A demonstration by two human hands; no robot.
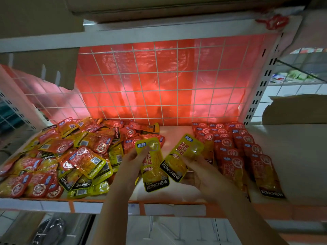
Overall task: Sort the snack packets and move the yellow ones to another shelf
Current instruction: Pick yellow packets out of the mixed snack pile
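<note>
While our left hand [130, 161] has its fingers [141, 152] pinching one yellow packet [153, 167], our right hand [200, 171] pinches a second yellow packet [182, 156] just beside it, both held above the shelf [177, 191]. Mixed pile [70, 156] sits left, tidy red packets [244, 152] right, red sheet [159, 76] behind.

Loose packet heap [70, 156] on shelf [177, 197] left, neat packet rows [238, 152] right, wire grid [159, 82] behind, two held packets [166, 161] between.
</note>
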